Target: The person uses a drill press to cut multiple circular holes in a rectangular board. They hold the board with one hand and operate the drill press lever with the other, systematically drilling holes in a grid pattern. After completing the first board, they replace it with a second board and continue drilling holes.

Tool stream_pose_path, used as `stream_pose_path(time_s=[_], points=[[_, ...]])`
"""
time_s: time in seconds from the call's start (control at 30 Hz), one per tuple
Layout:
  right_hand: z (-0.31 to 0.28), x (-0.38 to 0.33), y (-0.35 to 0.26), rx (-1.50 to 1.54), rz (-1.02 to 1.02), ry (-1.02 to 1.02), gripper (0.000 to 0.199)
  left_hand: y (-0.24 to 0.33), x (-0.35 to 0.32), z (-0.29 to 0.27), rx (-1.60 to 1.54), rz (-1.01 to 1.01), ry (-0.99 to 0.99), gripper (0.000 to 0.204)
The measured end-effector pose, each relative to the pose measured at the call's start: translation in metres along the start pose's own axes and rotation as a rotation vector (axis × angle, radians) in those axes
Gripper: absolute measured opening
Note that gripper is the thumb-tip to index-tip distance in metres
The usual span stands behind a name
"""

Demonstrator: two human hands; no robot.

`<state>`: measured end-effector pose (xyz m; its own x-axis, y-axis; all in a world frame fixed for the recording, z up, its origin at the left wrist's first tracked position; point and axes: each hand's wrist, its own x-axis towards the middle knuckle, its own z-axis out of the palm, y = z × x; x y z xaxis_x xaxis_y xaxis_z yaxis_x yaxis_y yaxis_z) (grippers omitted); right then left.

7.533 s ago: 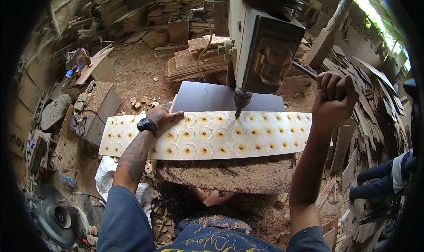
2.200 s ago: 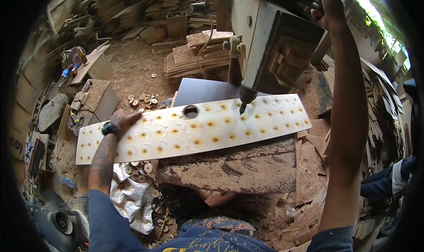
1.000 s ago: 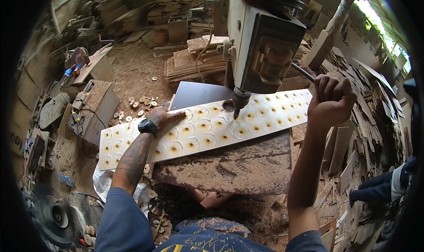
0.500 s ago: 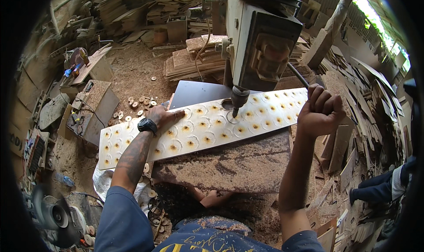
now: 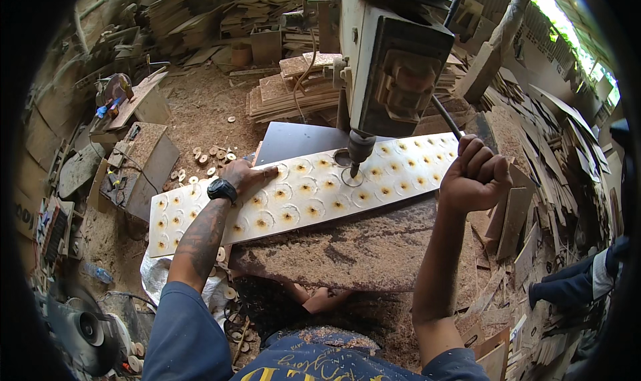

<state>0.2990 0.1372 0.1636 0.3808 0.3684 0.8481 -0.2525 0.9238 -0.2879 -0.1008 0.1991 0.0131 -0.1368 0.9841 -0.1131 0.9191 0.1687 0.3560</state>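
Note:
A long white board point(image 5: 314, 211), covered in rows of round ring cuts with scorched centres, lies slanted under a drill press point(image 5: 400, 74). The drill chuck point(image 5: 361, 145) points down at the board, and its bit meets the surface inside one ring, beside a dark round hole. My left hand point(image 5: 246, 179), with a black watch on its wrist, holds the board at its far edge, left of the chuck. Raised at the right, my right hand point(image 5: 475, 174) is closed round the end of the press's lever point(image 5: 446, 117).
Beneath the board is a dark worktable point(image 5: 334, 254) strewn with sawdust. Cut wooden discs point(image 5: 214, 153) litter the floor. Stacked boards point(image 5: 287, 101) stand behind, and offcuts point(image 5: 534, 167) lean at the right. A fan point(image 5: 87, 324) is at lower left. Another person's leg point(image 5: 567, 281) shows at right.
My right hand has come slightly down and to the left with the lever, and another lever arm now shows at the press's upper right. My left hand and the board stay in place.

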Motion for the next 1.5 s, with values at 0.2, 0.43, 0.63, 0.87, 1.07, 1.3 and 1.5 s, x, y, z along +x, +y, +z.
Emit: stream_pose_path(time_s=[0.2, 0.43, 0.63, 0.87, 1.07, 1.3, 1.5], points=[[-0.002, -0.006, 0.002, 0.015, -0.004, 0.028, 0.046, -0.004, 0.006, 0.003, -0.016, 0.008, -0.033, 0.099], [-0.006, -0.011, 0.005, 0.015, -0.015, 0.041, 0.045, -0.002, 0.006, 0.003, -0.006, 0.0, -0.032, 0.1], [-0.009, -0.013, 0.006, -0.002, -0.026, 0.02, 0.045, -0.002, 0.004, 0.003, -0.005, -0.001, -0.021, 0.099], [-0.005, -0.012, 0.004, 0.042, -0.017, 0.042, 0.045, -0.003, 0.006, 0.002, -0.004, 0.014, -0.019, 0.1], [0.005, -0.002, 0.0, 0.025, -0.009, 0.086, 0.045, -0.001, 0.003, 0.002, -0.022, 0.01, -0.007, 0.1], [0.014, 0.01, 0.0, 0.062, -0.013, 0.111, 0.043, 0.004, -0.001, 0.0, 0.05, 0.002, 0.027, 0.099], [0.017, 0.015, 0.0, 0.04, -0.011, 0.103, 0.043, 0.007, -0.003, 0.001, 0.047, -0.028, -0.003, 0.098]])
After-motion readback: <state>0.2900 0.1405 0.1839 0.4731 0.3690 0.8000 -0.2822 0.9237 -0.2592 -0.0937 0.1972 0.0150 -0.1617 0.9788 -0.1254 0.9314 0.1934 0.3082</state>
